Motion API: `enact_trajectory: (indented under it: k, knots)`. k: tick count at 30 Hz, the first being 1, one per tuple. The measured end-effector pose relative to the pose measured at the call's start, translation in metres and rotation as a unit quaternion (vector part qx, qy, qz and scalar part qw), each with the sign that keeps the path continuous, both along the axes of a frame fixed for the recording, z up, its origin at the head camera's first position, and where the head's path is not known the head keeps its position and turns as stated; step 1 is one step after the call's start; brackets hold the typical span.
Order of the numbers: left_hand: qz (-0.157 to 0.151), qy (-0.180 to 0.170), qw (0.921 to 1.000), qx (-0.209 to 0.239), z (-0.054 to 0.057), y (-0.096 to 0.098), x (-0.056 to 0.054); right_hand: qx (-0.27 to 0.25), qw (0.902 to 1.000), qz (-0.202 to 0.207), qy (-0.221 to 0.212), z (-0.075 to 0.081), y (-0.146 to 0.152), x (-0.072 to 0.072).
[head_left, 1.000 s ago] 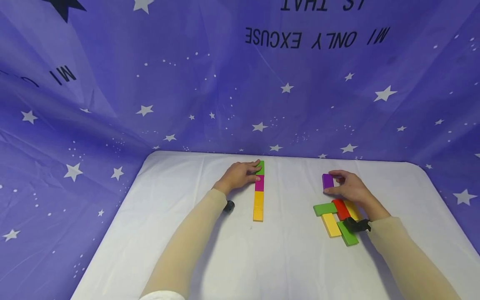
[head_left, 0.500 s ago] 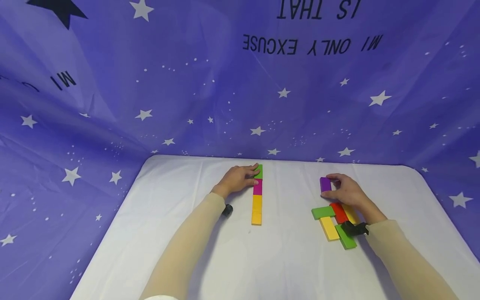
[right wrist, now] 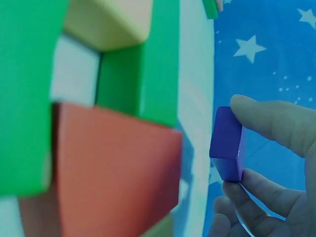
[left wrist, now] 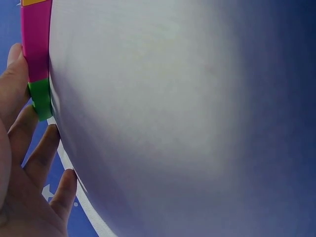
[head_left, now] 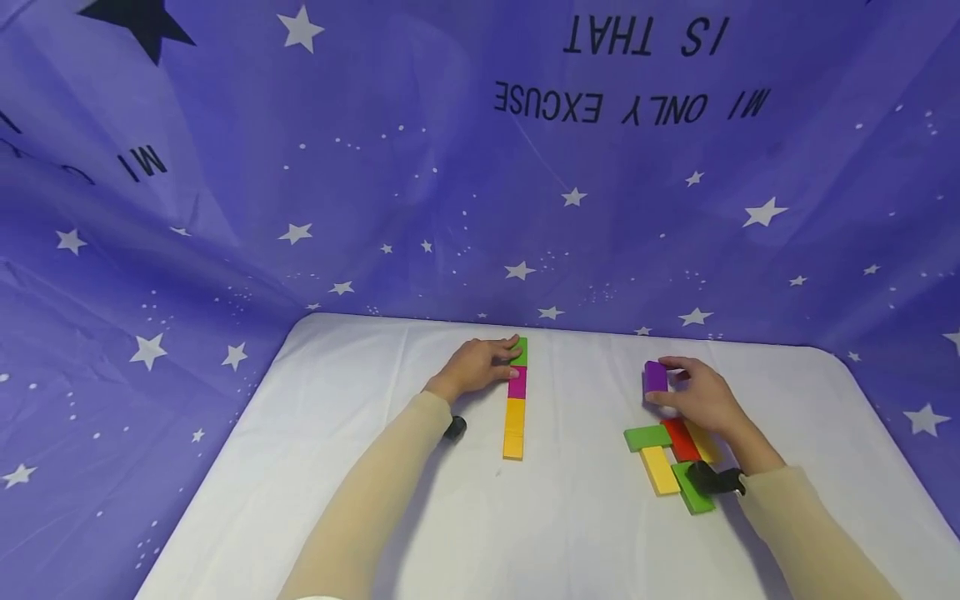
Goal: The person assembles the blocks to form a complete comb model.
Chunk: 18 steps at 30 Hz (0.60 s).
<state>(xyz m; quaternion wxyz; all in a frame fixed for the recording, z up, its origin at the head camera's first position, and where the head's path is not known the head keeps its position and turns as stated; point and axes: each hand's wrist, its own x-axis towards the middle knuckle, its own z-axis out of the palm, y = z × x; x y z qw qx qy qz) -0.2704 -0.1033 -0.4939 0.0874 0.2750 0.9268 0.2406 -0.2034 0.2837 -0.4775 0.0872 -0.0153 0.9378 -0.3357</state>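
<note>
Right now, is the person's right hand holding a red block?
No, the right hand pinches a purple block; the red block lies on the table in the pile beside it.

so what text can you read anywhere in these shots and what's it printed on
"MI ONLY EXCUSE" upside down on the purple star backdrop
"IS THAT" upside down above it, same backdrop
"MI" at the backdrop's left, the rest cut off by folds
No text on the blocks or the table

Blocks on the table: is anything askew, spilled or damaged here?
Nothing is damaged. The row by the left hand lies straight; the loose pile near the right hand, which pinches a purple block, lies at mixed angles.
</note>
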Motion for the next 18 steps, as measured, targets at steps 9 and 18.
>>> enact_trajectory:
  k: [9, 18]
  knots:
    - [-0.004, 0.010, 0.9999, -0.002, -0.001, 0.001, 0.000, -0.008, 0.9990, 0.012, 0.043, 0.013, -0.018, 0.019]
    - [-0.005, 0.009, 0.9999, -0.007, -0.002, -0.001, -0.001, -0.014, 0.9924, 0.034, 0.117, 0.013, -0.039, 0.037]
